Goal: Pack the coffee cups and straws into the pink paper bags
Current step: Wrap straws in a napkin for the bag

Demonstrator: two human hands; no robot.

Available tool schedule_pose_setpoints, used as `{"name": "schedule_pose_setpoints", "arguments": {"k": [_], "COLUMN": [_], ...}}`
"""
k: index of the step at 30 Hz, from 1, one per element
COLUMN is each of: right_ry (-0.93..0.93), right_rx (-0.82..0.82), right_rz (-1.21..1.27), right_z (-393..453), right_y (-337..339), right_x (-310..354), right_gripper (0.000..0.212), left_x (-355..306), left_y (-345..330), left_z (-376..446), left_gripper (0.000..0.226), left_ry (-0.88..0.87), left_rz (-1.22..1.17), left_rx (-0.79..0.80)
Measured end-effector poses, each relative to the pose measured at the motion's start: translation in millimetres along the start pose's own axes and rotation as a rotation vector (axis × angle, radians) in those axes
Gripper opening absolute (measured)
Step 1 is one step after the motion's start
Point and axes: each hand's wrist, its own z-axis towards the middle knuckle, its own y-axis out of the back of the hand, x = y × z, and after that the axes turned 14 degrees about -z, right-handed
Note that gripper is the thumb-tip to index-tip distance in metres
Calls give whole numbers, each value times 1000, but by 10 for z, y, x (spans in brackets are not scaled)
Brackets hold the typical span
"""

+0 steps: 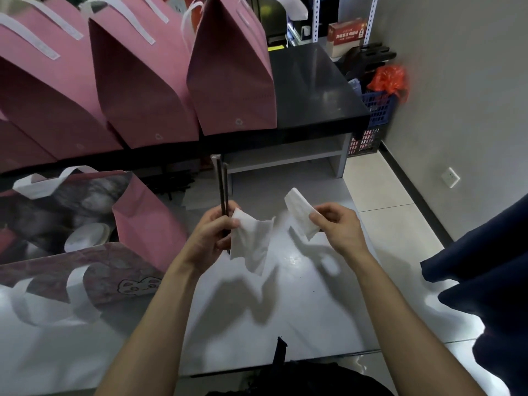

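Two dark wrapped straws (223,190), thin, upright, parallel

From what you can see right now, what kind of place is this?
Probably the back room or packing area of a drinks shop. Closed pink paper bags stand in a row on a black counter, an open bag holds lidded cups, and a metal storage rack stands behind.

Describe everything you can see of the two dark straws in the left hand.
The straws are two thin, dark, straight sticks, apparently sealed in clear wrappers, held side by side and nearly upright. The left hand grips their lower part, along with a white napkin. Their tops rise in front of the dark counter edge; their lower tips poke out below the fingers. They hang above the white table.
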Motion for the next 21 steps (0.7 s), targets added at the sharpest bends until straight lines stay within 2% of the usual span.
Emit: {"name": "schedule_pose_setpoints", "arguments": {"k": [5, 9, 13, 17, 19, 21], "right_ry": [40, 50, 45, -13, -39, -42], "right_rx": [11, 50, 176, 374, 434, 424], "right_rz": [55, 109, 292, 423, 429, 377], "right_z": [3, -17, -97, -208, -251, -274], "right_y": [-5, -36, -71, -124, -154, -191], "right_x": [172, 346, 567, 690, 689, 669], "right_gripper": [4, 2, 9, 13, 20, 26], "left_x": [-150, -228, -244, -197, -158, -117], "left_y": [-114, -182, -199, -201, -181, -158], "left_z": [23, 48, 67, 115, 149, 162], "left_gripper": [10, 7, 7, 5, 20, 33], "left_ry": [52, 9, -40, -67, -53, -45], "left_rz": [31, 16, 9, 181, 192, 258], "left_rx": [210, 218, 57, -249, -378, -476]}}
